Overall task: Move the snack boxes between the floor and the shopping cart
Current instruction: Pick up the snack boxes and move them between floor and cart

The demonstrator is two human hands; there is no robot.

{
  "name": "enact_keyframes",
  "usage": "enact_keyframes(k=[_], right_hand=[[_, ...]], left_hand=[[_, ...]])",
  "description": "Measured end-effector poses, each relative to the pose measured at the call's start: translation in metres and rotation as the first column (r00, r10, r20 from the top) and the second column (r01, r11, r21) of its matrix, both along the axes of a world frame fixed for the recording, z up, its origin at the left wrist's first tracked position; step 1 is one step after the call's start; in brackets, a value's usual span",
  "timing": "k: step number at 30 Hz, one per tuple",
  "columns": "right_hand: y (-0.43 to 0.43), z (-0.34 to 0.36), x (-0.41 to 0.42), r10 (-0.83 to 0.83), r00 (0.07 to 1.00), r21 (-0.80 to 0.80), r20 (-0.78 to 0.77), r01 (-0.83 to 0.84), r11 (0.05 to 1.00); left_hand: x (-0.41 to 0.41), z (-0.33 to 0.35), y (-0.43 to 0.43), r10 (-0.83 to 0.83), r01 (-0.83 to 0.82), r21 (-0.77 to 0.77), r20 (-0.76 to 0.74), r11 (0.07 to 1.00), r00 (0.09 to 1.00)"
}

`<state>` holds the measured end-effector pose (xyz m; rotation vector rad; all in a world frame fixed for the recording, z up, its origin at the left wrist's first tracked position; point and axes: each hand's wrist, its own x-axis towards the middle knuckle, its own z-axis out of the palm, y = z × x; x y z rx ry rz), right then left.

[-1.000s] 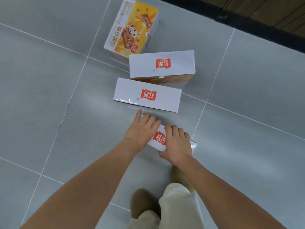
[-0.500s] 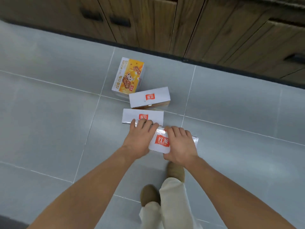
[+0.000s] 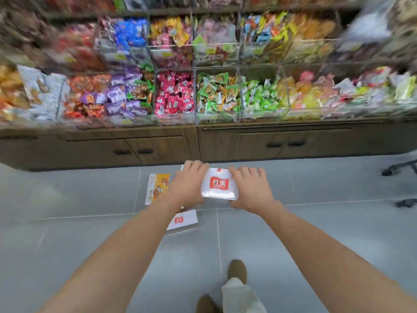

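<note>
A white snack box (image 3: 220, 185) with a red logo is lifted off the floor, held between both my hands. My left hand (image 3: 188, 185) grips its left end and my right hand (image 3: 251, 188) its right end. Below it on the grey floor lie a yellow-orange snack box (image 3: 156, 187) to the left and another white box (image 3: 184, 220) with a red logo, partly hidden by my left forearm. The shopping cart's basket is out of view.
A wooden cabinet (image 3: 203, 143) with dark handles runs across ahead, with clear bins of wrapped snacks (image 3: 176, 96) above it. Black wheeled feet (image 3: 397, 170) stand at the far right. My shoes (image 3: 237, 269) are on the tiled floor below.
The white box has come up off the floor in both hands. The view has swung upward from the floor to the snack shelves, with motion blur.
</note>
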<state>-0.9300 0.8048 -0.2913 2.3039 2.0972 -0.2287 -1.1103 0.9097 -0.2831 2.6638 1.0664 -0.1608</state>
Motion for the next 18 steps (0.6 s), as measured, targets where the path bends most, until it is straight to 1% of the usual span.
enact_keyframes(k=[4,9,13,18], right_hand=[[-0.026,0.058,0.05,-0.099,0.995,0.037,0.031,0.098,0.994],[-0.066,0.107,0.128,-0.209,0.978,0.057,-0.008,0.209,0.976],[-0.099,0.131,0.205,-0.279,0.96,0.039,-0.019,0.279,0.959],[-0.135,0.143,0.303,-0.34,0.94,0.038,-0.04,0.341,0.939]], left_hand=[[0.057,0.057,-0.005,-0.1,0.1,0.021,0.006,0.995,0.995],[0.147,0.108,-0.022,-0.251,0.251,0.031,0.0,0.968,0.968],[0.23,0.132,-0.044,-0.335,0.335,0.019,0.008,0.942,0.942],[0.337,0.146,-0.073,-0.389,0.389,0.03,0.004,0.921,0.921]])
